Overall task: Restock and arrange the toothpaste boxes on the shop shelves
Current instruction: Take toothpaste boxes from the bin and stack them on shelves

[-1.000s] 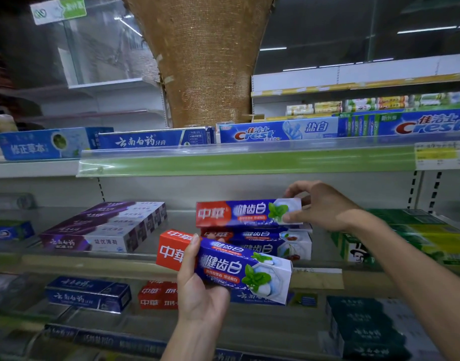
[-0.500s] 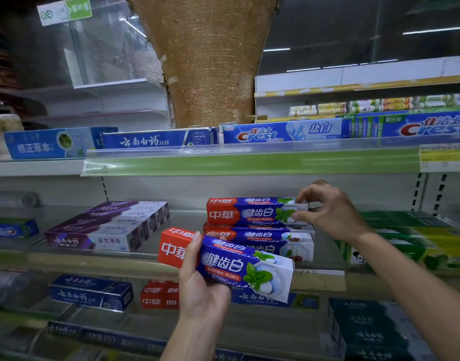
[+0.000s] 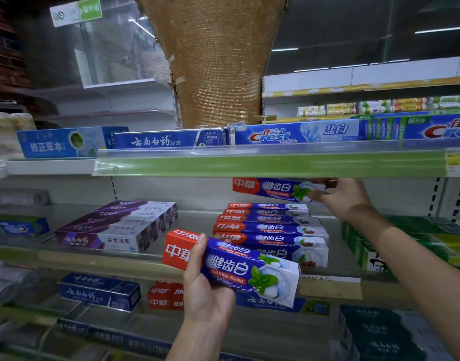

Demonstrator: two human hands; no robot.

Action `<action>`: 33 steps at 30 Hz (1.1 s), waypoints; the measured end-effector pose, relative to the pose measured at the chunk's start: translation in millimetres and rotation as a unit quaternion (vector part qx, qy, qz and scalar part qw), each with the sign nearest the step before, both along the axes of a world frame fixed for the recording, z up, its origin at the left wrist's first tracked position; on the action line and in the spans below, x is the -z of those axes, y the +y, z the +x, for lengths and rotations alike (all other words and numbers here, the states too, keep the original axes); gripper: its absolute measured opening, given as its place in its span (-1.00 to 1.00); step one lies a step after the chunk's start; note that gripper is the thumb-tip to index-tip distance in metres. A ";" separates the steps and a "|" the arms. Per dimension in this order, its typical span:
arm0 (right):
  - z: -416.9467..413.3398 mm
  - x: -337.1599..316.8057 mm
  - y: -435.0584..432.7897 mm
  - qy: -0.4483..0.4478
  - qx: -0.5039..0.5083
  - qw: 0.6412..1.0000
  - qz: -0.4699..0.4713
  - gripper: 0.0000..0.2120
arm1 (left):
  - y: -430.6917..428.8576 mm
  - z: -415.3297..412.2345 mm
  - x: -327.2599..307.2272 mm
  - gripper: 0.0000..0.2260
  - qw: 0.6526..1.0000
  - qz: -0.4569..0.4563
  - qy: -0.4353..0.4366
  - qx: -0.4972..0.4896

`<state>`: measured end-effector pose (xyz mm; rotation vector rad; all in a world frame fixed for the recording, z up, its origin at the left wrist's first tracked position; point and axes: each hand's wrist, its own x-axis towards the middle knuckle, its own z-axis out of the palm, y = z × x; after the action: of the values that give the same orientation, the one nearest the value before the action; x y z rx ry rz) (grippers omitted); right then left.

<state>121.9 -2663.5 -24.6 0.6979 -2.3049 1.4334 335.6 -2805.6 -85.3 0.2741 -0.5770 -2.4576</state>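
Note:
My left hand (image 3: 205,290) grips a red and blue toothpaste box (image 3: 236,267), tilted, in front of the middle shelf's rail (image 3: 93,259). Behind it on that shelf lies a stack of several matching boxes (image 3: 270,227). My right hand (image 3: 346,199) pinches the right end of another matching box (image 3: 270,188) and holds it in the air above the stack, just under the upper shelf's green edge strip (image 3: 249,164). That strip hides the top of this box.
Purple boxes (image 3: 119,225) lie left of the stack and green boxes (image 3: 406,243) to its right. Crest boxes (image 3: 296,132) line the upper shelf. Blue boxes (image 3: 98,290) and red boxes (image 3: 166,295) sit on the lower shelf. A woven pillar (image 3: 218,61) rises behind.
My right hand has lifted its box off the top of the stack, up to the underside of the upper shelf. My left hand has kept its box in place.

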 end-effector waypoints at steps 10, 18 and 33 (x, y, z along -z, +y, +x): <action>-29.0 -1.6 -33.9 -0.063 0.018 0.987 0.147 -0.70 | -7.8 -5.4 1.2 -0.64 1.000 0.001 -0.008 0.002; 8.0 -10.3 -14.3 -0.050 -0.099 0.989 0.102 -0.80 | -14.3 -20.3 4.3 -0.25 1.000 -0.011 0.005 -0.005; 38.3 4.7 12.2 0.093 -0.151 0.972 0.156 -0.79 | -8.0 -28.2 -11.4 -0.80 0.999 0.003 0.022 -0.031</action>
<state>160.3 -2651.3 -29.3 1.2656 -2.3701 1.0675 307.4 -2813.6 -73.9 0.2369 -0.5359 -2.3989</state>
